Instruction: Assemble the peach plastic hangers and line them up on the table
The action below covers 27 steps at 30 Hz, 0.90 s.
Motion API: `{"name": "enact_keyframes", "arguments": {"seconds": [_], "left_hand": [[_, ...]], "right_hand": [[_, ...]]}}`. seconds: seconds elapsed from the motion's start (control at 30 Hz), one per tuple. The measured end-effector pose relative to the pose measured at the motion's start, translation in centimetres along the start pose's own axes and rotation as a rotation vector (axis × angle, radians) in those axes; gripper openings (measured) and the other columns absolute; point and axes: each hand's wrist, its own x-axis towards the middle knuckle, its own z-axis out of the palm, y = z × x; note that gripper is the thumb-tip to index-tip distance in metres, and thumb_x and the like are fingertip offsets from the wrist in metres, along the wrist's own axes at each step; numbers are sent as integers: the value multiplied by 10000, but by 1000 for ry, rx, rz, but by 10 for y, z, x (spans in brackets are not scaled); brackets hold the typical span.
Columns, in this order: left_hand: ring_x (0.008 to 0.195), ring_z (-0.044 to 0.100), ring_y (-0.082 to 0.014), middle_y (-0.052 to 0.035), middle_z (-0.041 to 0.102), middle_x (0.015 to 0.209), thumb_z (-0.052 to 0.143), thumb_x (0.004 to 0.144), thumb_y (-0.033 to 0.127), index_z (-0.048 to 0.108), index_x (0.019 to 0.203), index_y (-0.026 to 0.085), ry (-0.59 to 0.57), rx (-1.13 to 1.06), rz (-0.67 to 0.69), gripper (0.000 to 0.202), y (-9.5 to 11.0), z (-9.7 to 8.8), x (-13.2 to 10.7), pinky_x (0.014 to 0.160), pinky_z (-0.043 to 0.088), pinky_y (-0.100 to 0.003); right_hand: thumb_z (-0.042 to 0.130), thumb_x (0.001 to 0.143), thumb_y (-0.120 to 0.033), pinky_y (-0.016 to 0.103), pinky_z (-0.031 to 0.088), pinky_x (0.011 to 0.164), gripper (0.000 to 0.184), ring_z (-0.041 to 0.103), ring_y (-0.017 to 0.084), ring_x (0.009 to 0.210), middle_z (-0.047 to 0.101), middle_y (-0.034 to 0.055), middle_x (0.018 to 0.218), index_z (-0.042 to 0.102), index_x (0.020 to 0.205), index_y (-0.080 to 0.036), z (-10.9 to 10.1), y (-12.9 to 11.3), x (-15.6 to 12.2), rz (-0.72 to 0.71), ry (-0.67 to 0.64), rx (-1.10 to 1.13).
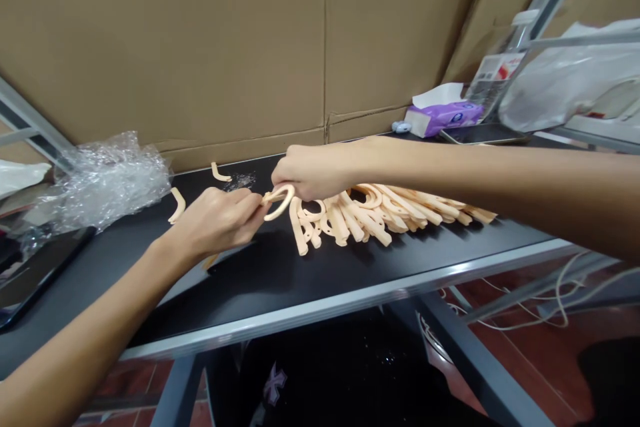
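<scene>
My left hand (227,217) is closed on one end of a cream-coloured curved plastic piece (286,205), shaped like a hook. Right beside it, my right hand (313,170) is also closed, its fingertips at the same piece; its far fingers are hidden. A row of similar cream hooked pieces (380,217), heaped over each other, lies under and to the right of my right forearm. Two short bent cream pieces (177,205) lie apart behind my left hand. Beneath my left wrist, a flat pale item (197,277) is partly covered.
Crumpled clear plastic wrap (117,177) and a dark phone-like device (43,273) occupy the left side. At the back right stand a purple tissue pack (450,115) and a bottle (505,60). A cardboard wall (200,47) closes off the black table's (280,287) rear.
</scene>
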Motion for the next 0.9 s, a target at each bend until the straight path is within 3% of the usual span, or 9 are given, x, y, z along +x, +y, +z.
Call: {"name": "enact_keyframes", "arguments": {"seconds": [0.1, 0.2, 0.33, 0.43, 0.53, 0.63, 0.73, 0.9], "left_hand": [[491, 533, -138, -28, 647, 620, 493, 1045, 224, 604, 719, 198, 81, 7, -148, 345, -6, -3, -4, 470, 309, -301], [543, 588, -132, -11, 681, 648, 530, 1043, 290, 609, 750, 204, 165, -72, -400, 316, -8, -4, -5, 515, 388, -270], [570, 646, -130, -1, 714, 651, 501, 1040, 356, 654, 795, 197, 95, -327, -603, 330, -5, -5, -1, 572, 481, -248], [586, 677, -149, -27, 746, 681, 485, 1035, 400, 688, 831, 178, 8, -506, -643, 363, -4, -7, 3, 558, 497, -253], [833, 768, -207, -68, 799, 826, 469, 1045, 418, 688, 804, 184, -75, -612, -603, 402, -2, -7, 6, 623, 535, -261], [1009, 772, -244, -93, 815, 950, 465, 1052, 426, 677, 800, 189, -104, -650, -577, 406, 1, -6, 7, 706, 567, -276], [825, 758, -196, -92, 804, 1001, 454, 1051, 422, 668, 869, 182, -125, -692, -573, 369, 5, -5, 9, 712, 580, -288], [742, 729, -204, -30, 720, 731, 441, 1042, 437, 650, 883, 195, -138, -666, -551, 357, 8, -2, 10, 688, 577, -296]], "right_hand": [[542, 1008, -220, 274, 384, 569, 300, 496, 99, 526, 605, 15, 627, 606, 721, -161, -4, 4, -3, 40, 85, 225], [534, 1061, -279, 246, 417, 546, 317, 503, 89, 515, 611, 14, 649, 591, 772, -163, -6, 2, -7, 166, 217, 515], [457, 1112, -401, 230, 380, 502, 367, 435, 92, 536, 511, -17, 668, 614, 889, -156, -3, -4, -10, 260, 459, 926], [470, 1109, -461, 222, 419, 581, 394, 449, 97, 602, 475, -27, 689, 611, 895, -163, 4, -6, -14, 168, 612, 1089], [545, 1084, -464, 215, 442, 676, 343, 492, 98, 690, 486, -32, 734, 607, 900, -181, 13, -6, -19, 82, 739, 1054], [542, 1084, -453, 204, 420, 688, 317, 496, 88, 710, 484, -41, 748, 592, 907, -195, 22, -3, -21, 154, 918, 923], [529, 1073, -508, 207, 409, 650, 325, 519, 90, 683, 499, -43, 738, 579, 953, -211, 29, 2, -21, 244, 1014, 836], [528, 1053, -519, 223, 438, 592, 302, 560, 92, 603, 610, -17, 805, 580, 1030, -222, 35, 7, -25, 256, 960, 781]]}}
